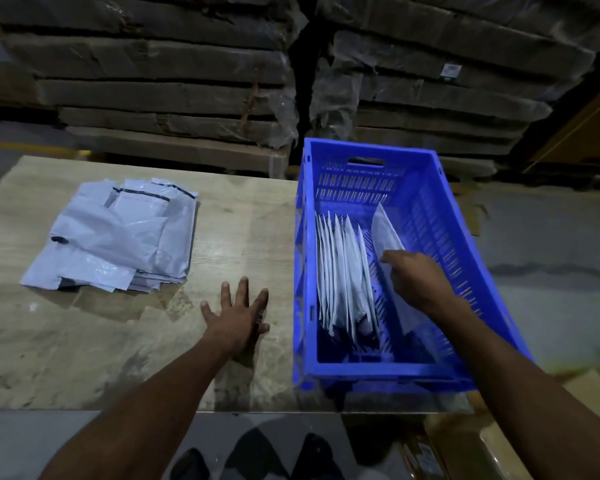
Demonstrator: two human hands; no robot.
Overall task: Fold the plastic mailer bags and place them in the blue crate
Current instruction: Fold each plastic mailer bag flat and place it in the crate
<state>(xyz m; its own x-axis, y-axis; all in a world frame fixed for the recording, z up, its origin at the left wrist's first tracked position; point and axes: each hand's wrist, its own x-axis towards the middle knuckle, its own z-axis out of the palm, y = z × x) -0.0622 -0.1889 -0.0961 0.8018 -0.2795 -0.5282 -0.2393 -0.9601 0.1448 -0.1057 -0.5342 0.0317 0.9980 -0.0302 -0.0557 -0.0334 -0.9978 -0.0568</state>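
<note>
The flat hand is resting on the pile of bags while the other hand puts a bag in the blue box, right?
Not quite. The head view shows the flat left hand resting on the bare table, apart from the pile of bags. The right hand does put a bag in the blue box.

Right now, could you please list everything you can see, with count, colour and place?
blue crate: one, blue, right end of the table.
folded mailer bags: a row, white, upright in the crate's left half.
held mailer bag: one, white, inside the crate.
unfolded mailer bags: one pile, grey, table's left.
table: one, light wood.
wrapped cardboard stacks: brown, behind.
left hand: flat on the table.
right hand: in the crate, holding the bag.
</note>
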